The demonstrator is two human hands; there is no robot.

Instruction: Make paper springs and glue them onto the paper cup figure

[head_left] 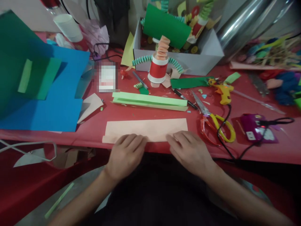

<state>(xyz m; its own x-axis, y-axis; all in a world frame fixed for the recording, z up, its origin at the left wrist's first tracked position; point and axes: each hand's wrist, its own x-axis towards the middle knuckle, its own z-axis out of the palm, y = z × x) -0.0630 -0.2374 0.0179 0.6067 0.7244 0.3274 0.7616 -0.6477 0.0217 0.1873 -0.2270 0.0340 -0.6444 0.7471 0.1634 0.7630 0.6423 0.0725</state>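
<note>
A peach sheet of paper (pixel 150 127) lies lengthwise near the table's front edge. A narrow fold runs along its near side. My left hand (pixel 127 150) grips this folded edge left of the middle, fingers bent and held together. At the right part of the same edge, my right hand (pixel 188 149) has its fingers curled onto the paper. Both thumbs are mostly hidden. Just beyond lie folded light green paper strips (pixel 150 100). To the right of my right hand are scissors (pixel 211 117) with red and yellow handles, blades pointing away from me.
Behind stands a red-and-white paper cup figure (pixel 158 69) with pleated paper arms, before a white box (pixel 178 59) of crafts. A yellow glue gun (pixel 223 92) and its cord lie right, near a purple box (pixel 257 128). Blue card (pixel 63 110) covers the left side.
</note>
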